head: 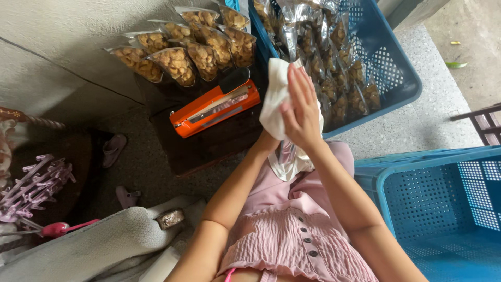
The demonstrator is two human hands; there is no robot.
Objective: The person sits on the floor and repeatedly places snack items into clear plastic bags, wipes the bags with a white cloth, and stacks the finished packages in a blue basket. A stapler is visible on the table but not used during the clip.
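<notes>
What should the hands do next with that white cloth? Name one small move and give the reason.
Probably finish the wipe and lower the white cloth. The right hand lies flat against it, the left hand sits hidden behind it, and a silvery pouch rests in the lap, short of the orange heat sealer. Freeing one hand would likely let that pouch be picked up.

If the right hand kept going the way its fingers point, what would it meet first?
The right hand points up the picture, pressed on a white cloth. Past the cloth, it would probably first meet the packed snack bags in the blue crate, though depth is hard to judge.
</notes>
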